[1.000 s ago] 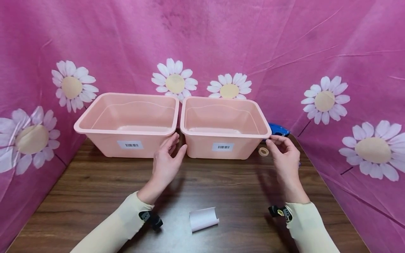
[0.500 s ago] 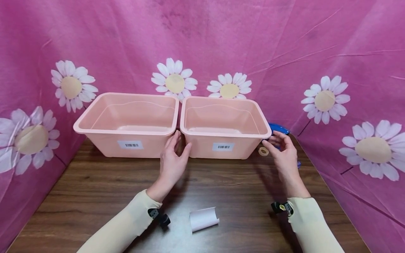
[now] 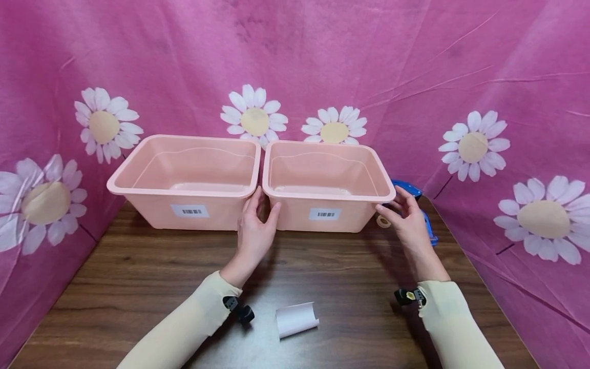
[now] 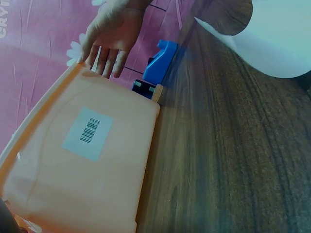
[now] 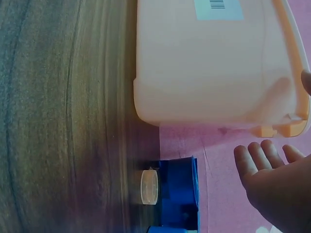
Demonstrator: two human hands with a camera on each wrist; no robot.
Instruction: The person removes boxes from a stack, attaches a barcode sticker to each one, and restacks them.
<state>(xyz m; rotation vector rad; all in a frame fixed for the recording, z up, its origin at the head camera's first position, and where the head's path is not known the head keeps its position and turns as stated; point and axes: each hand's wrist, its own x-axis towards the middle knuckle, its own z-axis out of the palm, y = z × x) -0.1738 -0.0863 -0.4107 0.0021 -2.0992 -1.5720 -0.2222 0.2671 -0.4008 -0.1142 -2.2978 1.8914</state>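
Observation:
Two pink plastic bins stand side by side on the table, a left bin (image 3: 152, 210) and a right bin (image 3: 295, 215), each with a barcode label on its front. My left hand (image 3: 253, 233) reaches into the narrow gap between them, thumb in front of the right bin's near left corner. At that bin's other end is my right hand (image 3: 412, 225), its thumb by the rim corner and its fingers extended along the side. In the right wrist view, the right hand's fingers (image 5: 260, 158) are straight and stand apart from the bin.
Behind my right hand lies a partly hidden blue plastic object (image 3: 428, 228). A small tan ring-shaped roll (image 3: 382, 221) sits beside it. A curled white sheet (image 3: 297, 320) lies nearer on the wooden table (image 3: 161, 287). A pink floral cloth (image 3: 295, 56) hangs around the table.
My left hand has shifted right and slightly forward into the gap. My right hand has moved slightly left and forward along the right bin's end. Both bins appear unmoved.

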